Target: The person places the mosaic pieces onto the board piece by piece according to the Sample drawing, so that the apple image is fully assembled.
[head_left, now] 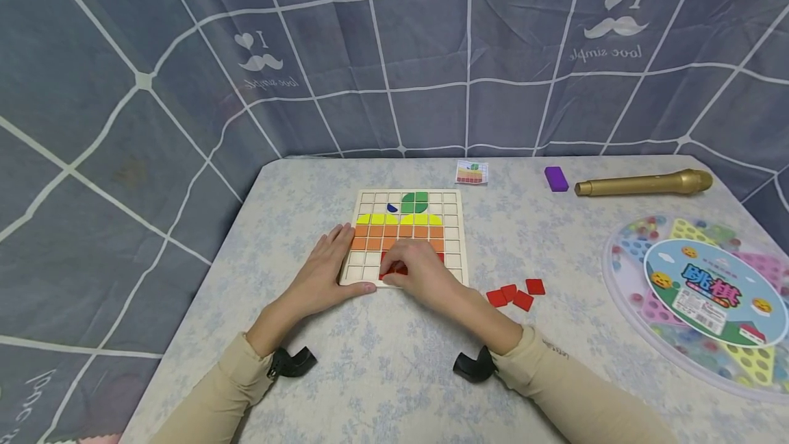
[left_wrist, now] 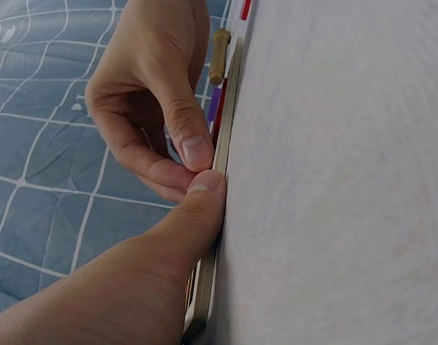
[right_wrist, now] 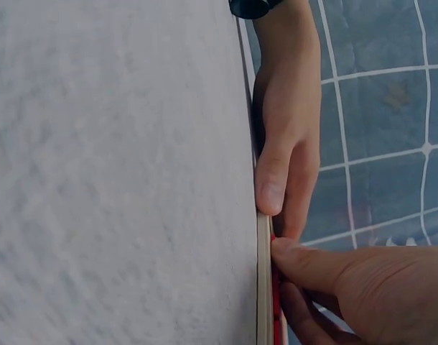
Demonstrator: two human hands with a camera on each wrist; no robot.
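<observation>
— Head view first: what do the hands do?

— Left hand [head_left: 323, 273] lies flat with straight fingers on the near left corner of the wooden grid board [head_left: 456, 238], thumb along its near edge. Right hand [head_left: 419, 269] sits curled over the bottom rows, fingertips pinching a red tile [head_left: 392, 270] onto the board. Most of that tile is hidden under the fingers.

— And around them?

— Four loose red tiles [head_left: 516, 294] lie on the table [head_left: 382, 362] just right of the board; a small pattern card [head_left: 471, 173], a purple block [head_left: 556, 179] and a gold microphone [head_left: 644, 184] sit farther back. A round game box [head_left: 709, 293] is cut off at the right edge.

— Left wrist view?

— Sideways and close. The left thumb [left_wrist: 197, 208] presses the board's edge [left_wrist: 222, 154]; the right hand's fingers [left_wrist: 187, 140] curl down just above it. The tile itself cannot be made out (only a dark red sliver).

— Right wrist view?

— The board is seen edge-on as a thin strip [right_wrist: 263, 287]. Red [right_wrist: 275, 302] shows beneath the right fingertips [right_wrist: 291, 251]; the left hand's straight fingers [right_wrist: 273, 180] rest on the board beyond. How many tiles are there is hard to tell.
</observation>
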